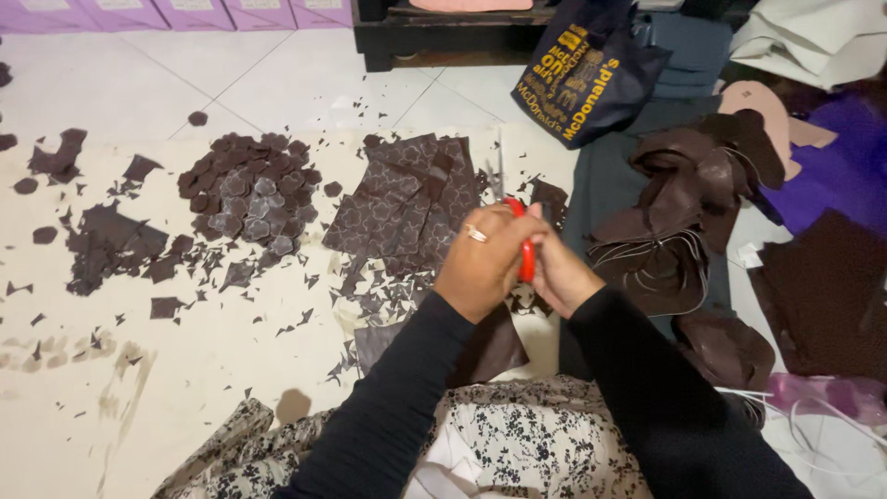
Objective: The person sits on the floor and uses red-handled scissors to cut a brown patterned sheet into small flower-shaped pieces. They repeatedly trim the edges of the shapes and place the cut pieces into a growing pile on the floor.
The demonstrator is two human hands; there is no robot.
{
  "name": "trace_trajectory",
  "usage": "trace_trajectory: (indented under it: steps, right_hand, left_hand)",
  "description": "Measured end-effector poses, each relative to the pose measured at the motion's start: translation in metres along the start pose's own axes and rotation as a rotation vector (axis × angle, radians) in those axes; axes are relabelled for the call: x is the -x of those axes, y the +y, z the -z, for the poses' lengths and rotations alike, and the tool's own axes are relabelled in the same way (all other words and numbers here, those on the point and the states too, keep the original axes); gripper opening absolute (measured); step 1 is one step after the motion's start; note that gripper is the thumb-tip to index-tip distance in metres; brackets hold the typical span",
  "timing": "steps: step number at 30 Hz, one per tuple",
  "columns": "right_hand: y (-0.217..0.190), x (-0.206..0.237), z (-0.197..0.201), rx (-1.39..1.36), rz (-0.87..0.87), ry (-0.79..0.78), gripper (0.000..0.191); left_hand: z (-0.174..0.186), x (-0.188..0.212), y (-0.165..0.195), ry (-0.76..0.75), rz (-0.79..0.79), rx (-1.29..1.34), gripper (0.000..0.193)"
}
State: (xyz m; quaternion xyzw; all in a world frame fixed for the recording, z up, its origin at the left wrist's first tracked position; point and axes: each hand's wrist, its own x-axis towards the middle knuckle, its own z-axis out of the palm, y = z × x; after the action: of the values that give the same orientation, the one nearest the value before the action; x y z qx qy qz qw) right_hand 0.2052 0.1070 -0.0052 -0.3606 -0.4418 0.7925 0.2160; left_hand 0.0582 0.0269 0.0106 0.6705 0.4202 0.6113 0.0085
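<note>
My two hands meet over the middle of the cream floor cloth [212, 342]. My right hand [562, 275] is shut on red-handled scissors [527, 254], whose blades point up and away past my fingers. My left hand [480, 261], with a ring on it, is curled right against the handles and seems to pinch a small dark brown fabric piece that is mostly hidden. Just beyond my hands lies a stack of patterned brown fabric [407, 199]. A heap of cut flower shapes [249, 189] lies to its left.
Brown offcuts and snippets [111, 245] litter the cloth. A pile of brown leather-like pieces [688, 212] lies to the right, with purple fabric [845, 171] beyond. A dark tote bag [582, 74] stands at the back by a black furniture base [434, 42]. My floral-print lap [517, 444] fills the bottom.
</note>
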Motion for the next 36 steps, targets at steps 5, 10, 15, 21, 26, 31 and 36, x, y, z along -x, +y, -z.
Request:
trace_trajectory:
  steps: [5,10,15,21,26,31,36]
  right_hand:
    - [-0.007,0.006,-0.006,-0.399,0.01,-0.162,0.047]
    - [-0.007,0.006,-0.003,-0.436,0.163,-0.076,0.036]
    - [-0.013,0.002,0.008,-0.311,0.188,0.028,0.031]
    - [-0.017,0.003,0.013,-0.18,0.213,0.085,0.027]
    - [-0.031,0.017,0.01,-0.161,0.251,0.118,0.025]
    - [-0.038,0.029,0.005,-0.151,0.22,0.1,0.033]
    - [-0.042,0.034,0.002,0.07,0.126,0.159,0.035]
  left_hand:
    - [-0.005,0.003,0.005,-0.038,-0.047,0.015,0.029]
    - [-0.005,0.001,0.007,0.013,0.034,-0.029,0.037]
    - [0.005,0.002,0.001,0.051,-0.082,-0.168,0.049]
    - [-0.012,0.031,-0.026,0.005,-0.015,-0.219,0.048]
    - [-0.03,0.1,-0.084,-0.082,0.475,-0.278,0.033]
    - [-0.013,0.191,-0.086,-0.527,1.043,-0.674,0.069]
    - [-0.007,0.203,-0.081,-0.756,1.053,-0.896,0.084]
